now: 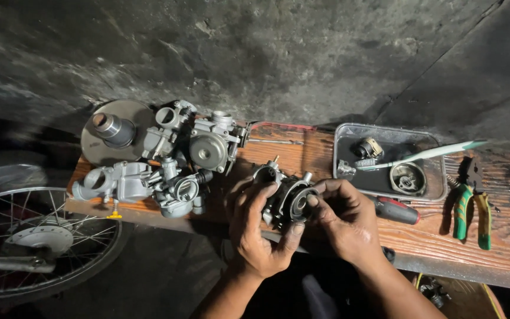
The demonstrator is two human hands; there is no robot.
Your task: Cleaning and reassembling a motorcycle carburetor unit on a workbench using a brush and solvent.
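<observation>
The carburetor (284,198) sits between both hands, lifted just off the near edge of the plank (503,236), its round bore turned up toward the camera. The left hand (258,233) cups it from below and the left side, thumb laid up across the body, fingers closed around it; that looks like the carrying grip, keeping the bore steady and facing up. The right hand (343,221) closes on its right side, with fingertips bent onto the rim of the bore, probably so the opening can be felt or worked while the other hand bears the weight. So the part lies mostly in the left palm, with the right fingers pinching its edge from the side.

Left of the carburetor, on the plank, lies a cluster of other carburetors (175,159), and behind them a round pulley disc (116,133) with a raised hub. Right of the carburetor, a red-handled screwdriver (394,210) lies just beside the right hand. Beyond it stands a metal tray (438,192) holding small parts and a toothbrush (420,156) resting across its rim, likely kept there so loose pieces stay together. Further right lie green-handled pliers (470,210). Well to the left, below the plank, a spoked wheel (36,242) shows.
</observation>
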